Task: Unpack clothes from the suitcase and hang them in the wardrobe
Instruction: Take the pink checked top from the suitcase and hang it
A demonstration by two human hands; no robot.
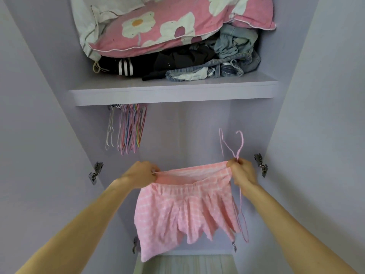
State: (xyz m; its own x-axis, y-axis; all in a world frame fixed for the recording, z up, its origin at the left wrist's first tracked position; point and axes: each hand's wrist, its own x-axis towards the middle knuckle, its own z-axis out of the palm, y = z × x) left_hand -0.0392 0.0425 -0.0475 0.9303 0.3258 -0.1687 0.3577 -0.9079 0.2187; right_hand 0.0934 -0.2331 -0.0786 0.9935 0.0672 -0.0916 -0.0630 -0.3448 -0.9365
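Observation:
A pink checked pair of shorts [187,214] hangs stretched by its waistband between my two hands, in front of the open lilac wardrobe [197,135]. My left hand [141,174] pinches the waistband's left end. My right hand [242,172] grips the right end together with a thin pink wire hanger [238,147], whose hook rises above my fingers and whose frame dangles below beside the shorts. The suitcase is out of view.
A bunch of empty coloured hangers [130,129] hangs at the left under the shelf [173,93]. On the shelf lie a pink flowered pillow [167,26], dark clothes and jeans [233,54]. Metal door hinges [95,172] stick out at both sides.

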